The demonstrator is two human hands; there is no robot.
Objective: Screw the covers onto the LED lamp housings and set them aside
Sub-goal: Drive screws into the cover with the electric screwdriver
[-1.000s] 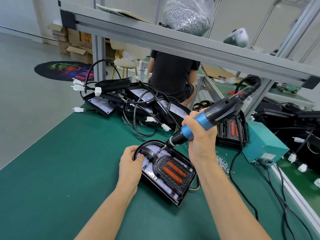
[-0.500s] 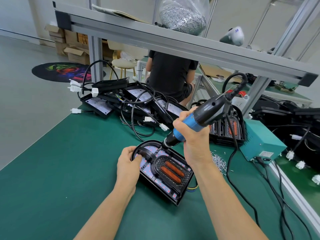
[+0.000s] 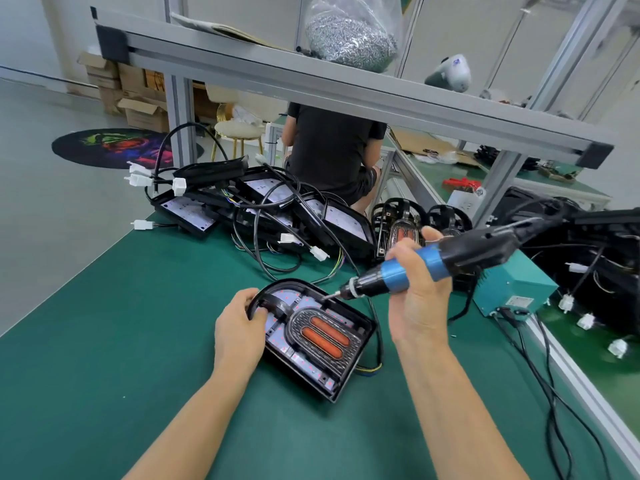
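Note:
A black LED lamp housing (image 3: 360, 329) lies on the green mat in front of me, with a cover (image 3: 322, 336) carrying two orange strips set in it. My left hand (image 3: 239, 327) grips the housing's rounded left end, thumb over the rim. My right hand (image 3: 415, 292) grips a blue and black electric screwdriver (image 3: 433, 265), tilted low, with its bit touching the housing's upper edge near the cover.
A pile of black housings with cables and white plugs (image 3: 263, 209) fills the back of the mat. More covers (image 3: 398, 223) stand behind the screwdriver. A teal power box (image 3: 516, 289) sits at the right with trailing cords. A person in black sits beyond the bench.
The screwdriver has tilted lower and its bit has shifted right along the housing's upper edge. My left hand keeps its hold on the housing's left end.

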